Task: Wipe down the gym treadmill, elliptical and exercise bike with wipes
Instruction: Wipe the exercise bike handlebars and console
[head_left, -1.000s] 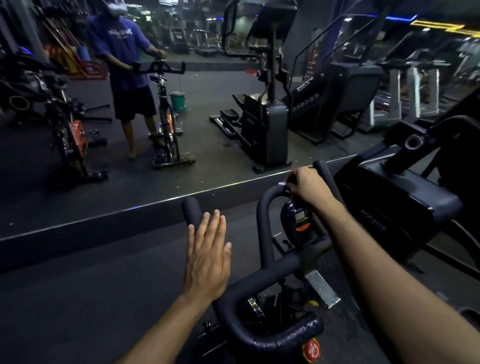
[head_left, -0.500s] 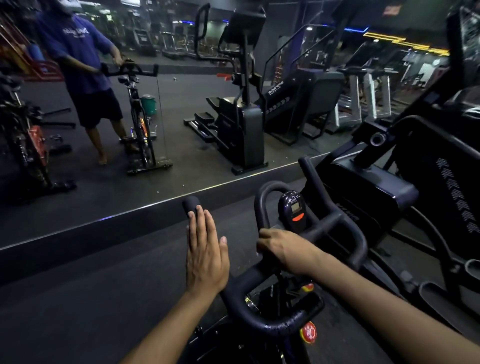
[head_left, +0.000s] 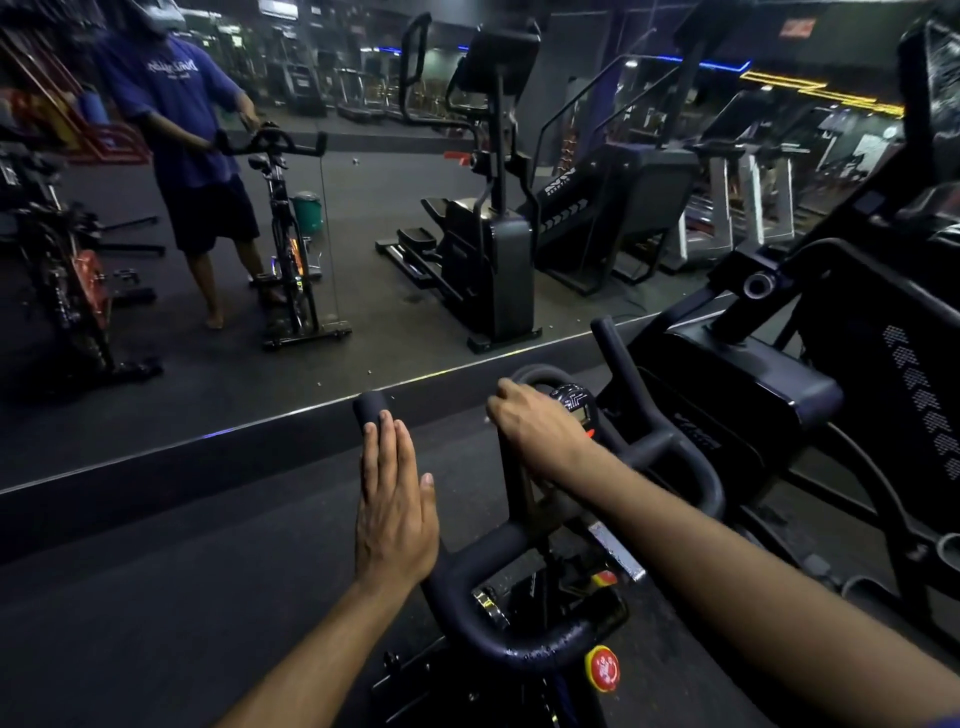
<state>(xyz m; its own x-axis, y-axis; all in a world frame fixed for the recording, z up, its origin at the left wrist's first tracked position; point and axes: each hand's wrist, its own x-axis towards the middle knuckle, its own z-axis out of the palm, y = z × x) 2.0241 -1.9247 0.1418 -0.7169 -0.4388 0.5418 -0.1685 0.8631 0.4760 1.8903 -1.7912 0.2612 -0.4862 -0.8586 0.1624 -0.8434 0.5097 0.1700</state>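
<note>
While the red knob (head_left: 602, 669) sits nearest the camera under the wet curve of the handlebar (head_left: 524, 647), the exercise bike (head_left: 535, 603) fills the lower middle of the head view. The left hand (head_left: 396, 519) lies flat on the left bar end (head_left: 370, 408), fingers straight and together, gripping nothing. The right hand (head_left: 537, 434) is curled over the inner loop of the handlebar, just beside the small console (head_left: 574, 408); whether a wipe is inside that fist cannot be told. Just right of the bike stands a large black machine (head_left: 753, 395). Beyond the bar ends runs a wall mirror (head_left: 260, 431), and in it 1 person in a blue shirt (head_left: 176, 114) stands at the reflected bike, with an elliptical (head_left: 488, 244) and treadmills (head_left: 737, 208) farther back.
</note>
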